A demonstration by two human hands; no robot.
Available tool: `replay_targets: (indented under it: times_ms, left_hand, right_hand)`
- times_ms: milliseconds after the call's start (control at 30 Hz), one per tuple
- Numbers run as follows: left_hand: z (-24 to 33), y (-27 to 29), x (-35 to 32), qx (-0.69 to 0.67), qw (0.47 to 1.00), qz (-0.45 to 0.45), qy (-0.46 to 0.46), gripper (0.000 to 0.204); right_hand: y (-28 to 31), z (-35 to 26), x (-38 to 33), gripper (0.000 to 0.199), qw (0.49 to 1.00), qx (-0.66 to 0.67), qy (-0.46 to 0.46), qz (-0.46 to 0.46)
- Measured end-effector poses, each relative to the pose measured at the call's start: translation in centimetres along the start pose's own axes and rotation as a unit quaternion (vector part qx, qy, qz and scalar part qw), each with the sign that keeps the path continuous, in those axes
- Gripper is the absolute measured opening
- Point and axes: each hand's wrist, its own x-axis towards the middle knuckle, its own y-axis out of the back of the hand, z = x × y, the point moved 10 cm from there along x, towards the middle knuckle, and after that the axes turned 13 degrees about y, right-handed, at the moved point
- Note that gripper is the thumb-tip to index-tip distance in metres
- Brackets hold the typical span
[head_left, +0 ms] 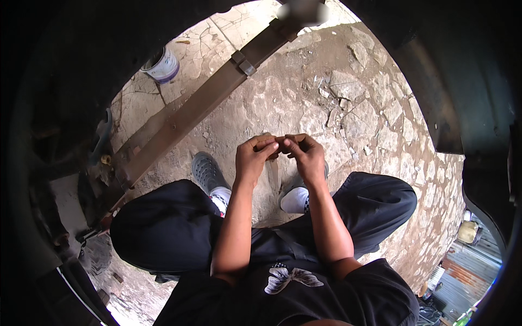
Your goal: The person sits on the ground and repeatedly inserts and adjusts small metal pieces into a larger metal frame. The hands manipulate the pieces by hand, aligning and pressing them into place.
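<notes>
While you sat or squatted with knees spread over the stony ground point(375, 122), your left hand point(253, 157) and right hand point(305, 155) came close together in front of you, thumbs and fingers pinched on a small brown piece point(279, 139). That piece sat between the two sets of fingertips, above and between your grey shoes point(207, 170); your fingers covered most of it, so its shape and kind couldn't be told. Neither hand looked released: both grasped, with fingers bent. Step in hand, as judged: two-handed fingertip work on the piece, held up off the ground. Whether you were twisting, parting or joining it, can't tell. The next move seemed to call for a steady pinch from both thumbs and small, even finger motion. A brown beam point(187, 111) slanted past, beyond your left hand and apart from it; a white-and-purple bucket point(163, 68) stood farther off.
</notes>
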Motion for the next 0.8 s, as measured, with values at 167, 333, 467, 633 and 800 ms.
replay_targets:
  times_ms: [167,333,467,633,800]
  left_hand:
    - [2.1,0.7,-0.8,0.191,0.962,0.138,-0.139,0.015]
    - [3.4,-0.1,-2.3,0.317,0.892,0.237,-0.220,0.012]
    - [3.6,0.1,-2.4,0.344,0.870,0.250,-0.250,0.015]
    - [4.0,-0.6,-2.8,0.370,0.835,0.271,-0.304,0.020]
    - [2.6,-1.2,-1.7,0.323,0.873,0.214,-0.296,0.035]
  right_hand:
    - [-1.0,-0.6,-0.2,0.020,0.985,-0.167,0.017,-0.040]
    - [-1.2,-0.3,-0.1,0.029,0.967,-0.249,-0.006,-0.053]
    - [-1.7,2.1,-0.4,0.035,0.991,-0.118,-0.050,-0.039]
    - [-2.7,4.9,-1.3,0.044,0.998,-0.033,-0.037,-0.030]
    - [-2.9,5.3,-1.4,0.048,0.994,0.086,-0.065,0.027]
